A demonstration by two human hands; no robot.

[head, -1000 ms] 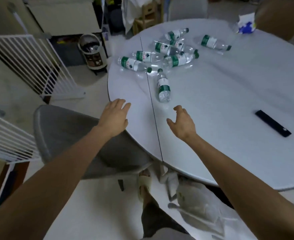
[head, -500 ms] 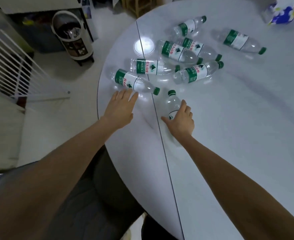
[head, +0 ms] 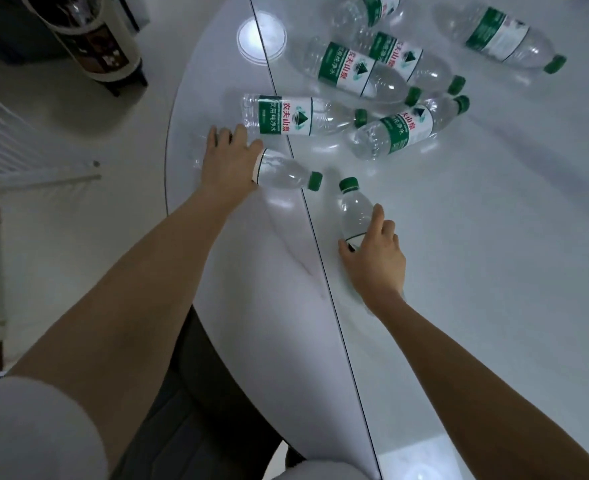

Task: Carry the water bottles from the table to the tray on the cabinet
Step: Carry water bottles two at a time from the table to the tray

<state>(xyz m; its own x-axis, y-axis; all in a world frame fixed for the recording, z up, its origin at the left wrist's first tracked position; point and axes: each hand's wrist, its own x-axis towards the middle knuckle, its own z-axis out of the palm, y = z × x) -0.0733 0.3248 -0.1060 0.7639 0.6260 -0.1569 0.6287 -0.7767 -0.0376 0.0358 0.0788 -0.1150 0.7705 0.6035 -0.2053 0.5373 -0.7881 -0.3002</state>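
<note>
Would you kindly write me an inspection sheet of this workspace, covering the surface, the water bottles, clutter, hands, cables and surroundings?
Surface: white round table, a dark seam running across it.
Job's things: seven water bottles lie on their sides; left bottle under the left hand, right bottle under the right hand, five loose bottles beyond them. No tray in view.
Clutter: a bright round patch on the table, nature unclear.
Hands: left hand grips its bottle's body; right hand curls round its bottle.
Cables: nothing seen.
Surroundings: white railing, round appliance on the floor, dark chair below the table edge.
</note>
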